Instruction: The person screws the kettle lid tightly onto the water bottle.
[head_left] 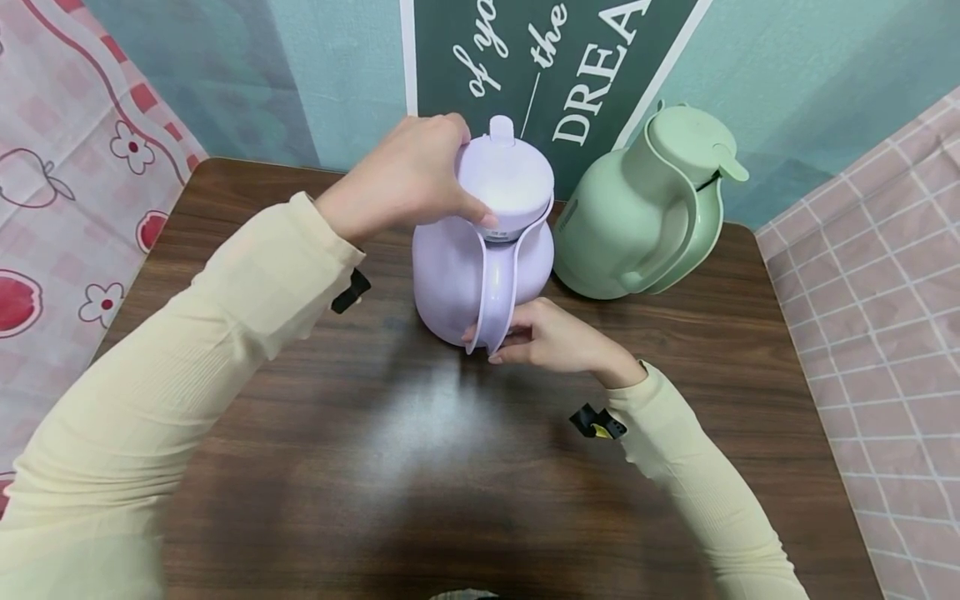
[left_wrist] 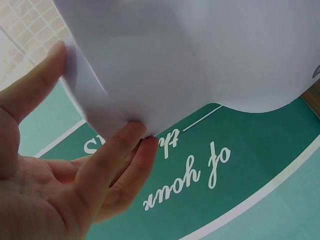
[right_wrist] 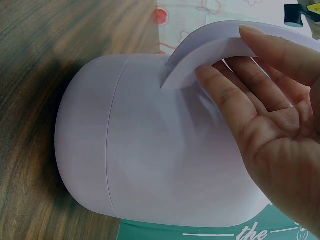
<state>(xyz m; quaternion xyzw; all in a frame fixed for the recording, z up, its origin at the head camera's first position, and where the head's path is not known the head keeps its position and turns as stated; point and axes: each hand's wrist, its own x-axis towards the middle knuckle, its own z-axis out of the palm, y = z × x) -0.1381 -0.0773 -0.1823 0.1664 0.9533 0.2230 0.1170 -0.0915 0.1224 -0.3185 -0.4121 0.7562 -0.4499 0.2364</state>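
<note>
A lavender thermos jug [head_left: 442, 267] stands upright on the wooden table, its handle facing me. My left hand [head_left: 408, 175] grips its round lid [head_left: 506, 179] from the left, thumb on the near side. In the left wrist view, the fingers [left_wrist: 135, 132] press around the edge of the lid [left_wrist: 95, 95]. Lower down, my right hand [head_left: 551, 333] holds the bottom part of the handle [head_left: 497, 292]. The right wrist view shows its thumb and fingers on both sides of the handle [right_wrist: 210, 55], beside the jug's smooth body [right_wrist: 165, 145].
Close by on the right stands a green thermos jug [head_left: 607, 225]. A dark green board [head_left: 442, 83] with white lettering is behind the jugs, against a teal backdrop [head_left: 345, 75]. Patterned cloth [head_left: 67, 192] borders the left side, and pink tile-patterned covering [head_left: 885, 275] the right.
</note>
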